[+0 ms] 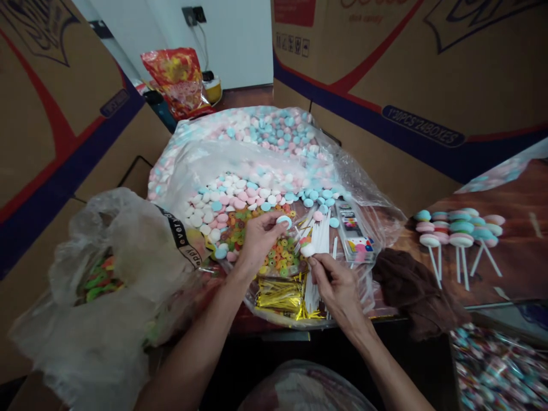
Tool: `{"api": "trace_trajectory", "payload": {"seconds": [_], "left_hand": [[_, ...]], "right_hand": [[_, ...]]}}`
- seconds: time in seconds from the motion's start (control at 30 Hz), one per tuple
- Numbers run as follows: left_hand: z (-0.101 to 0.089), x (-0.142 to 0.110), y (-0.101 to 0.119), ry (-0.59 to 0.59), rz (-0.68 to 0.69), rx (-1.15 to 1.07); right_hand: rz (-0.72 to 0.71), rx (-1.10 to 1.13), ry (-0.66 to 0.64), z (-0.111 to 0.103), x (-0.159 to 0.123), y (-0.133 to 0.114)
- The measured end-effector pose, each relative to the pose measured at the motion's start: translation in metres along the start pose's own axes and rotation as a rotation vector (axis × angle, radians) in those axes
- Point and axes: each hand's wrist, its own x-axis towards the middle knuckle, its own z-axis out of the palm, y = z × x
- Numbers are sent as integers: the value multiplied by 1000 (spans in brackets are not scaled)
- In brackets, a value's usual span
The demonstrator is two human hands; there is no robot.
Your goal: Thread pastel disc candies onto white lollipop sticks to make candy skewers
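Between the fingertips of my left hand (262, 235) is a round blue-and-white marshmallow (283, 221). My right hand (338, 282) pinches a marshmallow lollipop (307, 248) just below its white bottom piece; an orange-green layer shows above the white one, and the stick is mostly hidden by my fingers. The two hands are close together but apart. Beneath them lie orange and green gummy rings (280, 260), white sticks (319, 234) and a bundle of gold twist ties (280, 297). Loose pink, white and blue marshmallows (240, 197) spill from a large clear bag (205, 151) behind.
Several finished-looking marshmallow lollipops (461, 231) lie on the table at right, beside a dark brown cloth (415, 291). A flat clear case (354, 231) sits near the sticks. A plastic bag of gummies (115, 257) stands left. Large cardboard boxes (411, 74) rise behind; wrapped candies (496, 365) fill the lower right.
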Motion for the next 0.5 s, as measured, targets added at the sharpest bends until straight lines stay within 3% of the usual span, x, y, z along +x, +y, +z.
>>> {"api": "trace_trajectory", "payload": {"seconds": [0.27,0.5], "left_hand": [[-4,-6,-8,-42,-30,-54],[-3,-9,-14,-54,34,10]], "right_hand": [[-5,-35,-33,2,3,-6],[30,-77,-76,-2,8,-13]]}}
